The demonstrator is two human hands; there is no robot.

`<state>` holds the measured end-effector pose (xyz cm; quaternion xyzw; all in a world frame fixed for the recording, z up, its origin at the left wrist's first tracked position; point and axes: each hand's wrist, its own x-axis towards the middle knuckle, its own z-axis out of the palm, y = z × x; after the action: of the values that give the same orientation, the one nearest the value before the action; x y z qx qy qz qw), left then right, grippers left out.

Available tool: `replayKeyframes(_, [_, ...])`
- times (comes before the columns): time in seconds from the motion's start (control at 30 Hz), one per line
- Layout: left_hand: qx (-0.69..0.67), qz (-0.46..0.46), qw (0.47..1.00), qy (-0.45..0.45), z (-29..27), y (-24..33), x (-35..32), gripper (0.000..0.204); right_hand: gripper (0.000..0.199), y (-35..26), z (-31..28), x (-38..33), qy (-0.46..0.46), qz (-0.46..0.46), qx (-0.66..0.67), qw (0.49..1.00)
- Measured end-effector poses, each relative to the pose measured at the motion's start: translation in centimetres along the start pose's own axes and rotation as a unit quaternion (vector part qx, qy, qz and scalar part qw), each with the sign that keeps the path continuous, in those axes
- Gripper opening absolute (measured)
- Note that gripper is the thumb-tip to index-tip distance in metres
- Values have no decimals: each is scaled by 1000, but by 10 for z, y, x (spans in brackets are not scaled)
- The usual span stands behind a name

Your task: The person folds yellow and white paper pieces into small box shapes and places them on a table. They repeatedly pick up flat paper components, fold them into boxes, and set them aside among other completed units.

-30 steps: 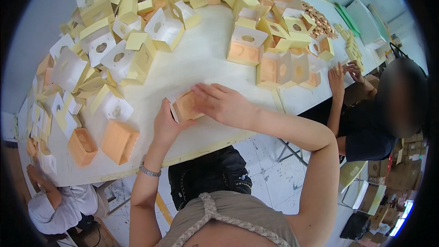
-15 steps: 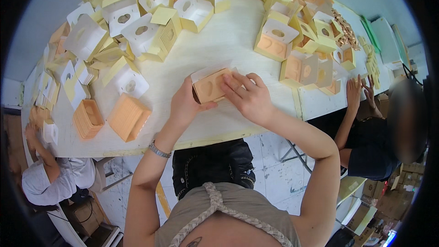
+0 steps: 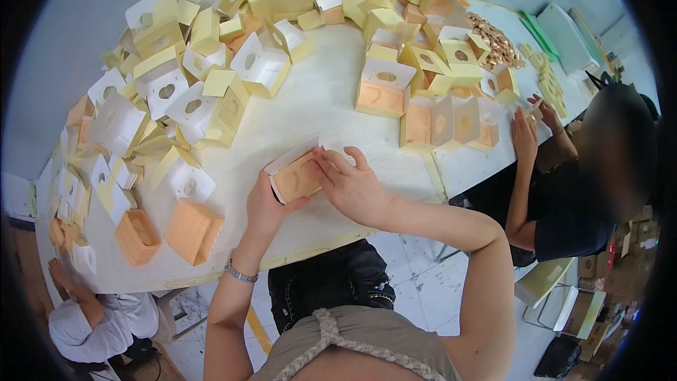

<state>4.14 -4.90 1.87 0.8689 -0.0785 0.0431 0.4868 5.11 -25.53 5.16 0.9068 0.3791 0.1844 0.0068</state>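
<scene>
A small cardboard box (image 3: 285,161) with a raised white flap is held over the near middle of the table. Its peach moulded insert (image 3: 296,182), with rounded hollows, lies inside the box walls. My left hand (image 3: 265,201) wraps round the left end, thumb along the near side. At the right end, my right hand (image 3: 352,187) has its fingers bent and pressed together on the box and insert; its fingertips partly hide that corner. To the left stand two stacks of peach inserts, one upright (image 3: 137,238) and one on its side (image 3: 194,231).
Open yellow boxes (image 3: 226,109) pile up along the far left and back. Boxes with inserts (image 3: 381,97) stand at the right, near gold-brown pieces (image 3: 497,41). A co-worker's hands (image 3: 525,134) work at the right; another person's arm (image 3: 74,289) rests at the left edge.
The view has shifted, so the table sits lower in it. The insert lies deeper and flatter in the box, and my right fingers have moved to its right end.
</scene>
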Motion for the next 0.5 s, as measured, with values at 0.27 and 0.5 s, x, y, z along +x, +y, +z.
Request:
replayKeyframes(0.27, [-76, -97, 992, -17, 2, -16, -3, 77, 41, 18, 1, 25, -75, -45, 48, 995])
replayKeyframes(0.5, [61, -44, 997, -29, 4, -11, 7, 60, 40, -4, 12, 6, -2, 30, -16, 999])
